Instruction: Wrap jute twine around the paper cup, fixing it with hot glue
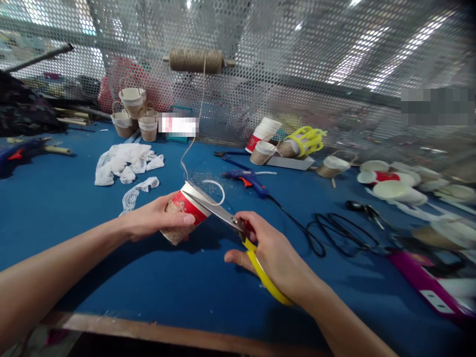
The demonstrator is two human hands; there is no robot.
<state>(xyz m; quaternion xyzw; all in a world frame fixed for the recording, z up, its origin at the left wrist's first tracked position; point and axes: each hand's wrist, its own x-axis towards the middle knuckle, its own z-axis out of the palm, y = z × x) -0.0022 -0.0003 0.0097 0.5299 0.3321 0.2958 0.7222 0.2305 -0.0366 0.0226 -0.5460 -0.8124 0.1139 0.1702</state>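
Note:
My left hand (159, 218) is wrapped round a red and white paper cup (191, 207), tilted with its mouth up and to the right. Twine covers the cup's lower part, and a strand runs up from near it to the twine spool (195, 60) on the mesh. In my right hand (266, 248) are yellow-handled scissors (219, 210), their blades lying at the cup's rim. A thin curled white strip (219, 191) stands off the rim beside the blades. Some fingers of both hands are hidden behind what they hold.
White lace (126, 161) lies at the left. Finished twine-wrapped cups (132, 104) are stacked behind it. A blue glue gun (247, 182) with a black cord lies beyond my right hand. Stacked paper cups (264, 134), keys (366, 210) and a purple power strip (424, 282) are on the right.

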